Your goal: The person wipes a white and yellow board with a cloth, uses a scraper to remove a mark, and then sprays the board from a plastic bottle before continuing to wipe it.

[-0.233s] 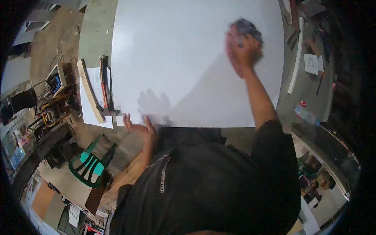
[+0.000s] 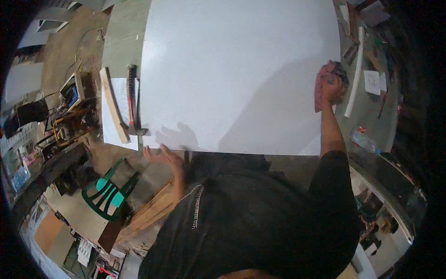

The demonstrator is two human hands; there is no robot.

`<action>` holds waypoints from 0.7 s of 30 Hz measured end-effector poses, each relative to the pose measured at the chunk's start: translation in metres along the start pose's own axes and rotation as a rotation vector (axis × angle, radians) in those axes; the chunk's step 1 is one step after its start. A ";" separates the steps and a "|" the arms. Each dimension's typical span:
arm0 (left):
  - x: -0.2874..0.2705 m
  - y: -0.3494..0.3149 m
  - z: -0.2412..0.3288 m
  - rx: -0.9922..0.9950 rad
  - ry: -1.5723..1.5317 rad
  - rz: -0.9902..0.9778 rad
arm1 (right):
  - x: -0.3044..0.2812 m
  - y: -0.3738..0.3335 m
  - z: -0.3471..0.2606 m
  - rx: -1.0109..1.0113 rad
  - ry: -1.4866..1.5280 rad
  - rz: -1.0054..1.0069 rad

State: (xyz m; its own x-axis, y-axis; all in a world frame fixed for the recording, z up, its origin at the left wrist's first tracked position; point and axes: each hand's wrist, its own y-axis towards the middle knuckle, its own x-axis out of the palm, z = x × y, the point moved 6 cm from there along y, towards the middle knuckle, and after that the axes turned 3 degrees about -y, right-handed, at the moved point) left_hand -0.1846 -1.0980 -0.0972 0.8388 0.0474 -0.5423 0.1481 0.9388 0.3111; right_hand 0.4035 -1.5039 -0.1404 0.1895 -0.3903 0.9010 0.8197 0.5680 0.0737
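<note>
I press my right hand (image 2: 331, 88), fingers closed over a soft reddish sanding pad (image 2: 319, 90), at the right edge of the stiff, smooth white panel (image 2: 237, 69), which is likely slippery, while my left hand (image 2: 165, 158) lies flat and empty at its near edge.

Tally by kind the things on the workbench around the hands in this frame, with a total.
White panel: 1
Reddish cloth under the right hand: 1
Wooden strip: 1
Hammer: 1
White paper sheet under the strip: 1
White curved strip: 1
Total: 6
The left hand rests at the panel's near edge.
</note>
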 end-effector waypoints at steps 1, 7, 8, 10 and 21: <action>-0.012 -0.004 -0.003 0.021 0.062 -0.008 | 0.014 -0.004 0.022 0.139 0.546 -0.249; -0.077 -0.053 -0.054 -0.319 0.164 0.081 | -0.014 0.064 0.230 0.430 2.336 -0.716; -0.076 -0.054 -0.057 -0.332 0.086 0.076 | -0.049 0.087 0.244 0.533 2.584 -0.503; -0.085 -0.058 -0.061 -0.342 -0.037 0.109 | -0.106 0.129 0.343 0.528 2.669 -0.108; -0.110 -0.128 -0.053 -0.365 -0.260 0.034 | -0.212 -0.071 0.608 -0.448 3.022 1.055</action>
State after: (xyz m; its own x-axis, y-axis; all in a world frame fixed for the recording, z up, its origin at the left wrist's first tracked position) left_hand -0.3238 -1.2054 -0.1185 0.9506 0.0368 -0.3082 -0.0373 0.9993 0.0044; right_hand -0.0239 -1.0212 -0.0762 -0.4142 0.2059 -0.8866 0.2347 0.9653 0.1145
